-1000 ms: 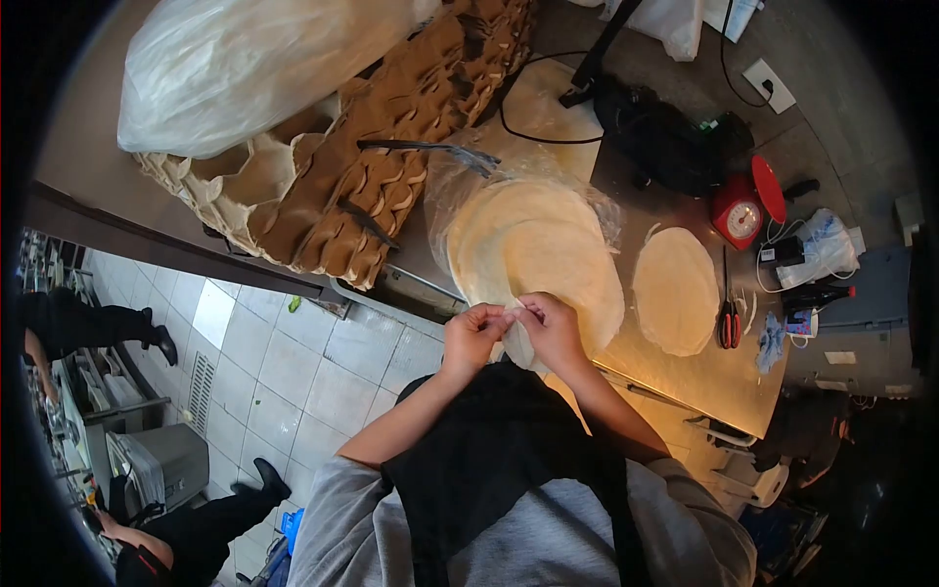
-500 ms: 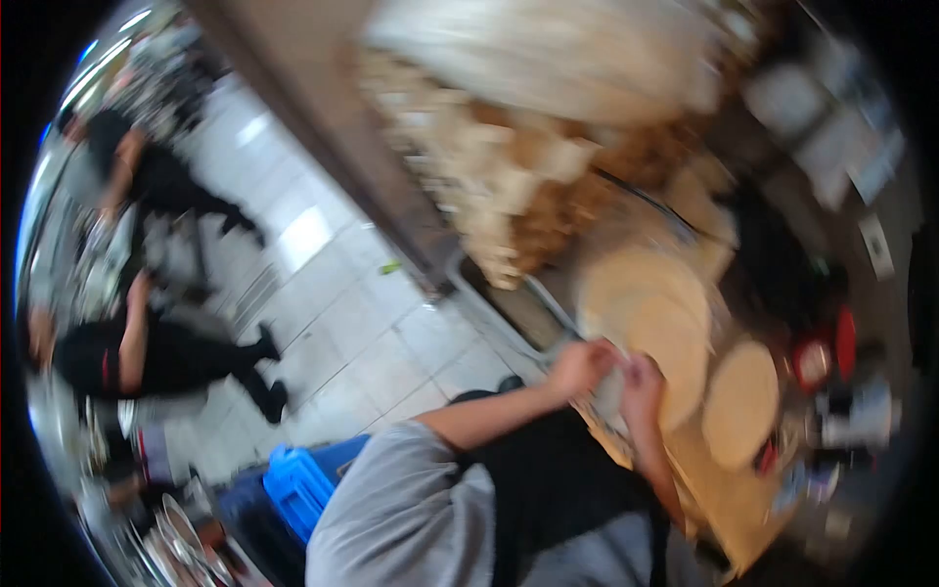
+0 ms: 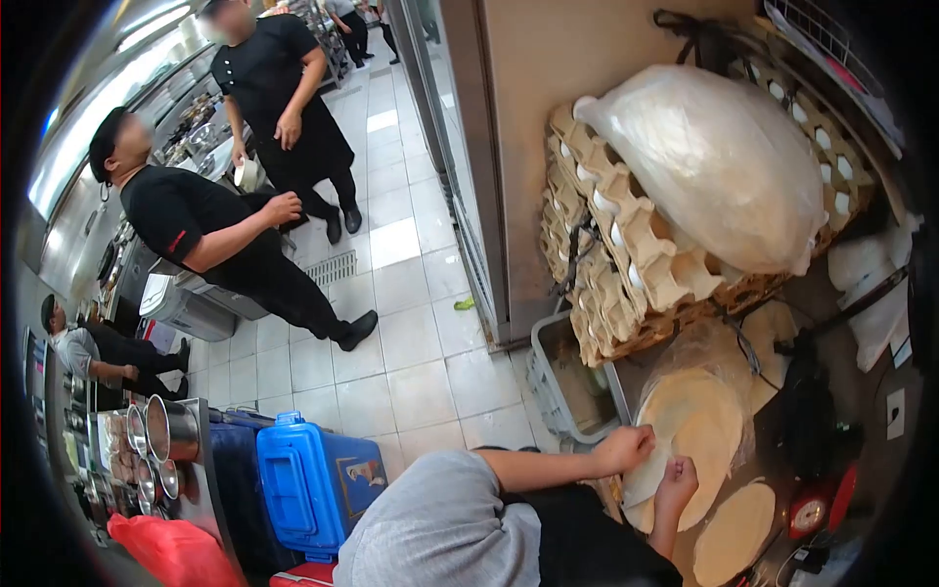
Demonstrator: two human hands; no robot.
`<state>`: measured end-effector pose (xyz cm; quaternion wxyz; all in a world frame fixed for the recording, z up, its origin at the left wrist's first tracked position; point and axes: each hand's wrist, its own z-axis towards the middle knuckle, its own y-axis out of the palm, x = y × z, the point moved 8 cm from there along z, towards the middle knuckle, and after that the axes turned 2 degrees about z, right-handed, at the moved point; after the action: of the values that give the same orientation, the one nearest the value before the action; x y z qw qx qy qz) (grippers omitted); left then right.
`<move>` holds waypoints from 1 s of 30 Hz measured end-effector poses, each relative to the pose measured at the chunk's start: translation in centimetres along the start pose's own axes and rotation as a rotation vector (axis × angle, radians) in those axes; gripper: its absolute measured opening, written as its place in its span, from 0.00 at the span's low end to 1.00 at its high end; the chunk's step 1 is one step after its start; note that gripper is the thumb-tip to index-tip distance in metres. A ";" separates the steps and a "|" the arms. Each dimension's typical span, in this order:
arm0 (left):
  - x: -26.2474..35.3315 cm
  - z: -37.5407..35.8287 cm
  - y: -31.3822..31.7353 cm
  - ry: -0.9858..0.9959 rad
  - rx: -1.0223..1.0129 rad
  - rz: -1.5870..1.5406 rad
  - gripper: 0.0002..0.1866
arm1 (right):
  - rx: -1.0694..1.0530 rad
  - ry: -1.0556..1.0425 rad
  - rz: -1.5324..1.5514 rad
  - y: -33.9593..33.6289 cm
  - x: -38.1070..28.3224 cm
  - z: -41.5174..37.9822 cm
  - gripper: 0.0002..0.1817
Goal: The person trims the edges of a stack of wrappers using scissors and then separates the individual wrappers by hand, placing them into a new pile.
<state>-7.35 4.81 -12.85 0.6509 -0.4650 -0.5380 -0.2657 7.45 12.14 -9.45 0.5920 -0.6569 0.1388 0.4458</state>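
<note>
My left hand is closed, fingers curled, over the near-left edge of a stack of thin, round, pale-yellow sheets that look like flatbreads or wrappers. Beside it, my right hand is also closed, thumb side up, a short gap from the left. Under and between the hands lies a paler, whitish layer of the stack. Whatever the fingertips pinch is too small or hidden to make out. Another round sheet lies separately to the right. Clear plastic film surrounds part of the stack.
Egg trays are stacked beyond, with a large filled plastic bag on top. A grey bin stands beside the work surface. A red round dial scale sits right. Two people in black stand in the aisle; a blue lidded box is at left.
My view has swung, shifting the scene, and is sharper now. My hands, close together before, have moved slightly apart. The people at left appear larger, and one now faces another.
</note>
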 end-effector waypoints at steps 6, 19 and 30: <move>1.9 1.6 1.5 0.114 -0.098 0.078 0.12 | 0.066 -0.001 0.123 0.3 -1.6 0.4 0.02; 0.7 2.1 0.9 0.067 0.001 0.085 0.10 | 0.064 0.043 0.055 -0.5 0.7 0.7 0.02; 3.1 2.8 1.6 0.154 -0.072 0.203 0.11 | 0.096 -0.080 0.094 -0.3 0.6 1.8 0.04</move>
<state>-6.36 8.44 -10.51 0.6967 -0.5185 -0.4268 -0.2522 7.27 14.07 -9.53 0.6064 -0.6023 0.1669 0.4916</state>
